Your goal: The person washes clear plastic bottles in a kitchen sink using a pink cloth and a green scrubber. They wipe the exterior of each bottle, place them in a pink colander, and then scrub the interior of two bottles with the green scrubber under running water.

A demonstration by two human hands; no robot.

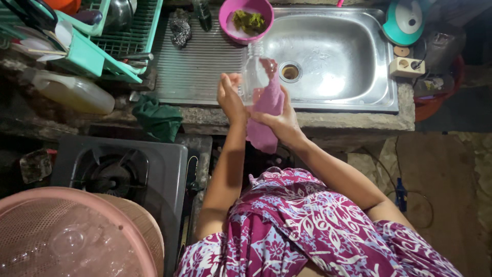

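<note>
Bottle (254, 72) upright-ish over sink (338, 97) edge — long axis points away from body. Left hand (230, 97) clasps its side; right hand (279, 120) closed on pink cloth (266, 110) against bottle — both equally near.

We are in a home kitchen: a steel sink (328, 56) set in a concrete table (353, 120), a green dish rack (130, 38), and a gas stove (115, 172) beside a pink basin (77, 236)

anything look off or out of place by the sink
Nothing spilled or broken. The only untidy thing is a crumpled dark green cloth hanging over the concrete counter's edge, left of the clear glass bottle being wiped.
</note>
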